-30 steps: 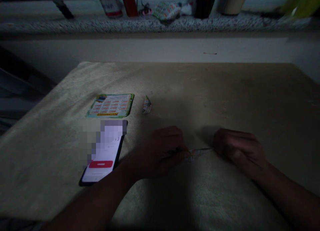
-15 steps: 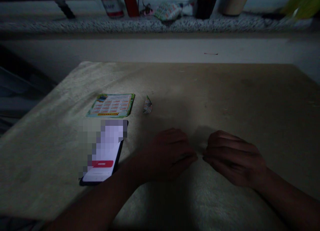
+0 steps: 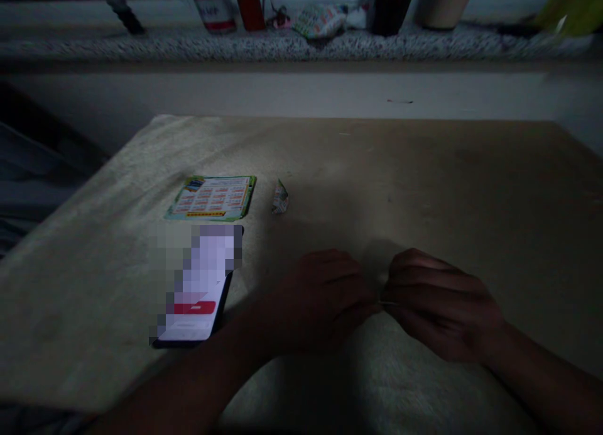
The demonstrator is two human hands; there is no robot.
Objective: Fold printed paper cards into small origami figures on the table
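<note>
Pinches a thin sliver (image 3: 388,303) between left hand (image 3: 330,300) and right hand (image 3: 443,306), closer together than a second ago, seemingly for finer work.

1. The left hand (image 3: 330,300) and right hand (image 3: 440,306) mostly hid the thin strip (image 3: 388,303).
2. Pixel blocks blurred much of the phone (image 3: 203,290).
3. Print on the card (image 3: 211,197) was too small to read.
4. The top edge cut off the dark container (image 3: 391,9).

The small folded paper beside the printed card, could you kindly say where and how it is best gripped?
I'd pinch the folded paper by its wider near end, coming from the right: it seems to narrow toward its far tip, and the printed card lies to its left.
</note>
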